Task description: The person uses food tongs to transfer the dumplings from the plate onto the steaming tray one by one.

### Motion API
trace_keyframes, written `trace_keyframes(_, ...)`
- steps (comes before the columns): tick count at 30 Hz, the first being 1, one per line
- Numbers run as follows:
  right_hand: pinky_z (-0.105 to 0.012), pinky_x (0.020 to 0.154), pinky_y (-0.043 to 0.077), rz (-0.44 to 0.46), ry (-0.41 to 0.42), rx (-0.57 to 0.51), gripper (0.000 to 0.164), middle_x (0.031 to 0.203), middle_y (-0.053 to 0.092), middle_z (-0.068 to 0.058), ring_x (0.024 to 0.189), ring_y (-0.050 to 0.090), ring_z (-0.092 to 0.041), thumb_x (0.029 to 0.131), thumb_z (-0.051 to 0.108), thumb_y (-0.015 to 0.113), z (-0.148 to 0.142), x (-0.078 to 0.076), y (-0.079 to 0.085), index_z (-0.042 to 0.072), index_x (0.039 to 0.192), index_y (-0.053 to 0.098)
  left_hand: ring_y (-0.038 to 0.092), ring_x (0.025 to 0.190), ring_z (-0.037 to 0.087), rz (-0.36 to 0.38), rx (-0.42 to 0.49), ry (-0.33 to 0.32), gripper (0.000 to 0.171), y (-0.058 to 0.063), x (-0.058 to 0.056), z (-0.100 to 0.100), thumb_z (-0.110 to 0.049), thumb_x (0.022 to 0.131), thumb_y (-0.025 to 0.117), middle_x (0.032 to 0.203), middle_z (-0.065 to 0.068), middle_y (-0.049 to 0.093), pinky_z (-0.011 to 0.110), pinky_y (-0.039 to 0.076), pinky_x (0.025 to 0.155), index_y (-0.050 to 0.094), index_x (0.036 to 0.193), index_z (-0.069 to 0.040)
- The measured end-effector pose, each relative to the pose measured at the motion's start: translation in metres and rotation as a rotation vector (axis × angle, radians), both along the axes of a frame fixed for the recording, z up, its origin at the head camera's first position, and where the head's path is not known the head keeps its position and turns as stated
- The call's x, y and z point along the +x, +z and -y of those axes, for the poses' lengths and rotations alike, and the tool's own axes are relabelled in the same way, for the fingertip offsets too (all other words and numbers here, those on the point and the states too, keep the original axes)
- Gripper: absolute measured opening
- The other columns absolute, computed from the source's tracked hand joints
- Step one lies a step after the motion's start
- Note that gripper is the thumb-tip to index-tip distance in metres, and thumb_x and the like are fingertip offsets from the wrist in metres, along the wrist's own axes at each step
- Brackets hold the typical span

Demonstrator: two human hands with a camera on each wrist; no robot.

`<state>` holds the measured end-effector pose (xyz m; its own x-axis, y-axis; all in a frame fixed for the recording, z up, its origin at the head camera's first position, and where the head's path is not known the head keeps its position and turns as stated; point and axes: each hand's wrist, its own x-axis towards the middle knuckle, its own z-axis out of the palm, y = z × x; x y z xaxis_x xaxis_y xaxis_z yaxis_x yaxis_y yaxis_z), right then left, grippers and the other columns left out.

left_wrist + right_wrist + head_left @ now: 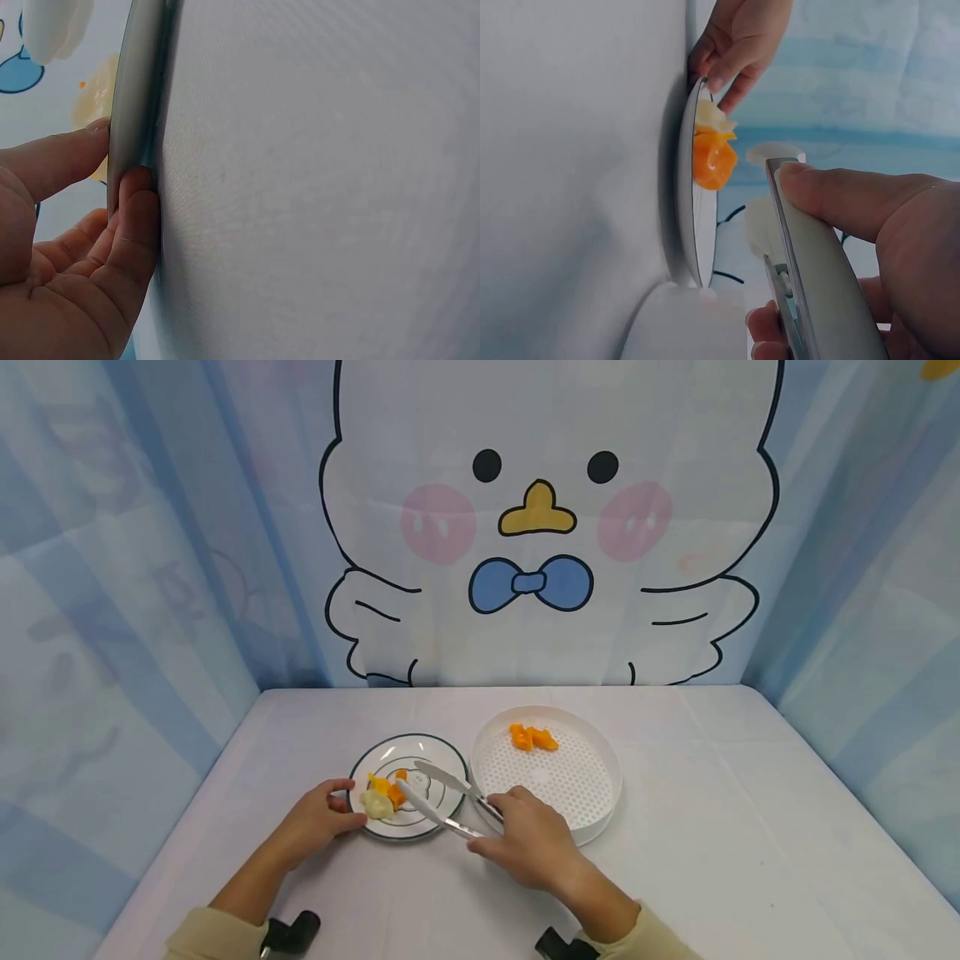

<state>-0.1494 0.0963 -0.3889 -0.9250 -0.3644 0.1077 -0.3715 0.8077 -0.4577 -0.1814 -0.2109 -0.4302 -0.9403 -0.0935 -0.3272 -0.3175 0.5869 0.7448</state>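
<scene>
My left hand (318, 818) pinches the near-left rim of a white plate (408, 747) with a dark edge line, thumb above and fingers below, as the left wrist view shows. On the plate lie orange pieces (397, 796), a yellow piece (379, 783) and a pale lump (377, 805), all food-like. My right hand (536, 843) holds metal tongs (447, 779) with whitish tips over the plate. Those tips stand apart, and nothing shows gripped between them. The plate hides part of the left fingers.
Right of the plate, close beside it, stands a round white tray (551, 781) with a perforated bottom. Several orange pieces (532, 737) lie near its far side. A white cloth (712, 827) covers the table, and a printed curtain (540, 643) hangs behind and at both sides.
</scene>
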Motion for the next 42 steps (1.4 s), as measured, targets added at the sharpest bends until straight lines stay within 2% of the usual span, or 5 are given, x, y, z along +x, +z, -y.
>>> trace_keyframes(8,-0.032,0.063,0.042,0.031,0.013,0.005,0.060,0.099,0.060,-0.005,0.077,0.051,-0.016,0.079,0.041,0.081,0.011,0.002,-0.002,0.000,0.121,0.068,0.050,0.091,0.028,-0.003,0.006,-0.003,0.068,0.000,0.000,0.000,-0.017,0.088,0.078,0.101,0.015,0.052,0.032,0.045,0.073,0.044,0.143,0.002)
trace_keyframes(21,-0.030,0.057,0.039,-0.009,0.021,0.036,0.058,0.092,0.056,-0.002,0.069,0.048,-0.014,0.079,0.043,0.082,0.019,0.003,-0.011,0.002,0.117,0.068,0.050,0.091,0.027,-0.016,0.006,-0.005,0.067,-0.001,0.001,0.000,-0.019,0.088,0.077,0.101,0.015,0.052,0.032,0.045,0.071,0.045,0.143,0.001)
trace_keyframes(29,-0.032,0.060,0.044,-0.008,0.007,0.086,0.058,0.100,0.060,-0.008,0.074,0.053,-0.016,0.079,0.042,0.082,0.020,0.001,-0.011,0.001,0.119,0.067,0.050,0.093,0.028,-0.012,0.003,-0.005,0.068,-0.001,0.001,0.001,-0.020,0.088,0.077,0.102,0.015,0.052,0.032,0.045,0.072,0.044,0.143,0.001)
trace_keyframes(42,-0.034,0.060,0.045,-0.032,-0.010,0.110,0.054,0.096,0.060,-0.009,0.073,0.055,-0.019,0.079,0.042,0.082,0.019,0.002,-0.013,0.002,0.114,0.068,0.051,0.094,0.028,-0.028,-0.011,-0.011,0.068,-0.002,0.002,0.000,-0.021,0.087,0.078,0.103,0.015,0.052,0.033,0.046,0.073,0.045,0.143,0.001)
